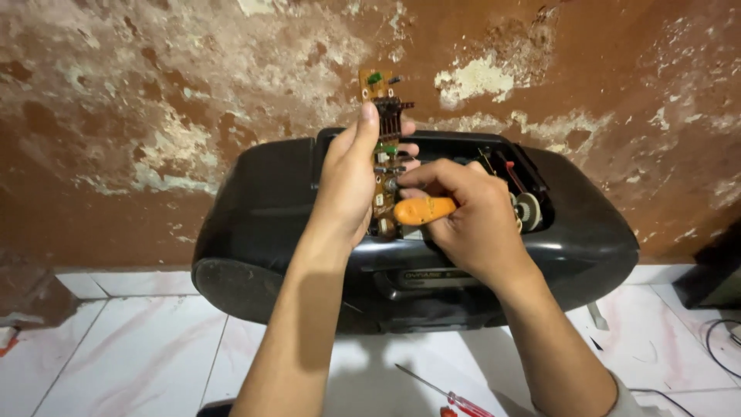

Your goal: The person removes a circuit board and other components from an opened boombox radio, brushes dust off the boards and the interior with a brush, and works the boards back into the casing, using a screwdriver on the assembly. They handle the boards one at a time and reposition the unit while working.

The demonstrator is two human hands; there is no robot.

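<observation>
Head view: the only camera, looking down your forearms at the work against a peeling brown wall.
Left hand: your left hand (347, 181) is closed around a narrow brown circuit board (380, 147), thumb up one side and fingers wrapped behind, holding it upright above the open top of the set.
Right hand: your right hand (471, 216) is curled shut on an orange-handled screwdriver (424, 210), the handle pointing left, its tip hidden against the lower part of the board.
Board: it carries a black finned heat sink (390, 116) near its upper end and small green parts; its lower end sits just at the opening, and you cannot tell whether it is free or fastened there.
Set: the black portable stereo (262, 224) stands on the white tiled floor (139, 347) against the wall, its top compartment open, with a round wheel part (529, 210) at the right edge of the opening.
Spare tool: a red-handled screwdriver (455, 398) lies on the tiles at the near edge, between your arms, touching neither.
Step in hand: judged from the grip, you are working a fastener or joint low on the board while steadying it.
Next move calls for: a firm left hold so the board does not twist, and the tip kept square on its seat, since your fingers hide it.
</observation>
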